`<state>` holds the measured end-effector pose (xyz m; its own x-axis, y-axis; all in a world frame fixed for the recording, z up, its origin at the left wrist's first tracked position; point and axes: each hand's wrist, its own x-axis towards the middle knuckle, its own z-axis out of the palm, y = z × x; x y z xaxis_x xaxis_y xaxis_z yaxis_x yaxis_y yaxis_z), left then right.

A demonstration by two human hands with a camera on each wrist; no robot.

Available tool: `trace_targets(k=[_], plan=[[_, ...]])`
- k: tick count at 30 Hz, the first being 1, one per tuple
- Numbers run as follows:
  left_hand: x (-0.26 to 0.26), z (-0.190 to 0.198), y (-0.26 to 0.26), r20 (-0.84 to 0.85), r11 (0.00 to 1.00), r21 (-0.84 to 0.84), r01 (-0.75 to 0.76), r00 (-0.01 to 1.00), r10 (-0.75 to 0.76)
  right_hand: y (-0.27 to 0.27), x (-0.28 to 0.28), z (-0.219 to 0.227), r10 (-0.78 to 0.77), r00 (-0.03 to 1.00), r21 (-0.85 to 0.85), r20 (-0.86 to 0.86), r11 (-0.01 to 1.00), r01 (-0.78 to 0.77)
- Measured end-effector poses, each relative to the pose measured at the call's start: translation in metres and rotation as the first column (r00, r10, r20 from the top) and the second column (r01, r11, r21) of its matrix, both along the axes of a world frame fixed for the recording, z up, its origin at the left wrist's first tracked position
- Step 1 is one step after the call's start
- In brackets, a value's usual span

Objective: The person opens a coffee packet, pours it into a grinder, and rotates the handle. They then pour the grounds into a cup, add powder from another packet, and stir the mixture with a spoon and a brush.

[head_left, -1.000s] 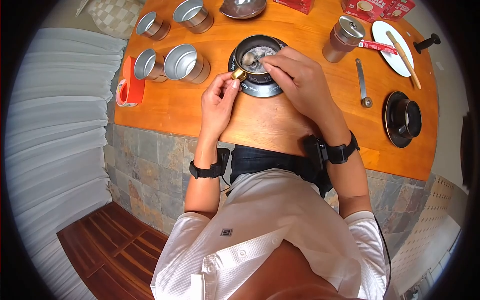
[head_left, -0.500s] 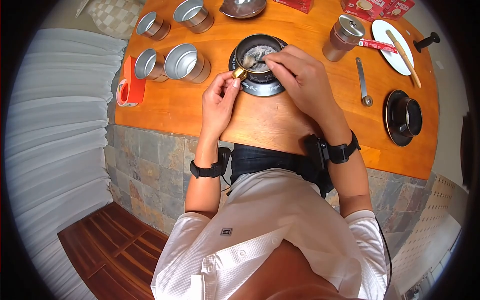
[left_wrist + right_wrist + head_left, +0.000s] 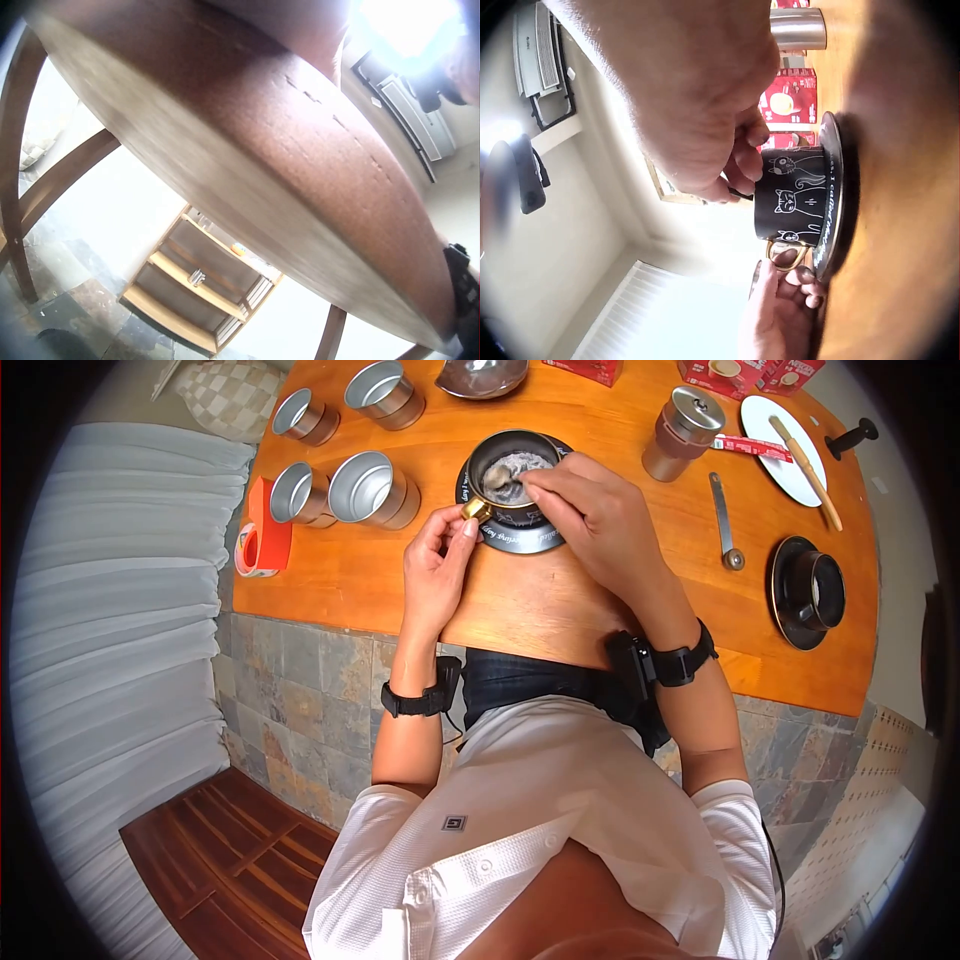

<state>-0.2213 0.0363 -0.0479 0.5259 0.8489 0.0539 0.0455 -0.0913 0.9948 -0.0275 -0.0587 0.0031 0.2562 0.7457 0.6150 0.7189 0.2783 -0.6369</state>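
"Where the worktop (image 3: 335,585) comes nearest the person, what is listed first?"

"One black cup (image 3: 518,516), white line-drawn cats on its wall, upright on a dark saucer (image 3: 522,543) with pale lettering. Contents: pale, frothy liquid (image 3: 530,462), with the bowl of a spoon (image 3: 498,478) in it."

"And the hands?"

"Left hand (image 3: 437,565): thumb and fingers together, clamped on the cup's gold handle (image 3: 476,510). Right hand (image 3: 605,515): fingertips together over the rim, pinching the spoon's stem."

"Vessels to the left of the cup?"

"Four metal cups (image 3: 375,490), upright, two larger and two smaller, silver inside with copper-toned lower walls. Beside the nearer small one, an orange-red item (image 3: 268,525) with a round roll (image 3: 250,548) against it. Beyond the black cup, one shiny bowl (image 3: 483,377), contents too unclear to tell."

"To the right?"

"One lidded canister (image 3: 684,435), its inside hidden; next to it, a metal crank (image 3: 722,515) lying flat. One white plate (image 3: 762,422), bearing a wooden-handled tool (image 3: 806,472) that overhangs the rim, and the end of a red packet (image 3: 742,446). Near the plate, a black knobbed item (image 3: 852,438). One second dark cup (image 3: 820,592) on its own saucer (image 3: 783,600); something pale shows inside, too small to name. At the far edge, red boxes (image 3: 715,375) printed with a cup."
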Motion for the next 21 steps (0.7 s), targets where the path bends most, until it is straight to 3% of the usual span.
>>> trace_targets(k=[4, 7, 9, 13, 15, 19, 21], plan=[[0.0003, -0.0015, 0.0009, -0.004, 1.000, 0.017, 0.004, 1.000, -0.004, 0.0004, 0.0053, -0.0021, -0.091, 0.995, 0.052, 0.039, 0.995, 0.089], [-0.0007, 0.0006, -0.0003, -0.007, 1.000, 0.017, -0.006, 1.000, 0.006, -0.0017, 0.0017, 0.0024, -0.059, 0.998, 0.029, -0.035, 0.998, 0.060], [0.0002, 0.0018, -0.0003, 0.000, 1.000, 0.013, -0.008, 1.000, 0.008, -0.0016, -0.0003, 0.0020, 0.063, 0.997, -0.027, -0.044, 0.998, -0.065], [0.0003, -0.0006, 0.0009, -0.011, 1.000, 0.019, -0.006, 1.000, 0.006, 0.0000, -0.0024, 0.0008, 0.051, 0.998, 0.004, -0.024, 0.999, -0.051], [-0.0014, -0.0013, 0.0004, -0.015, 1.000, 0.015, -0.007, 1.000, 0.007, 0.0006, 0.0003, 0.0005, -0.084, 0.994, 0.040, 0.072, 0.996, 0.082], [-0.0003, 0.0014, 0.0001, -0.005, 1.000, 0.013, -0.008, 1.000, 0.008, -0.0025, -0.0006, 0.0038, -0.104, 0.995, 0.019, 0.007, 0.994, 0.104], [0.0001, 0.0008, 0.0000, 0.004, 1.000, 0.000, -0.005, 1.000, 0.005, -0.0047, -0.0009, 0.0047, 0.046, 0.996, -0.028, -0.072, 0.998, -0.048]])
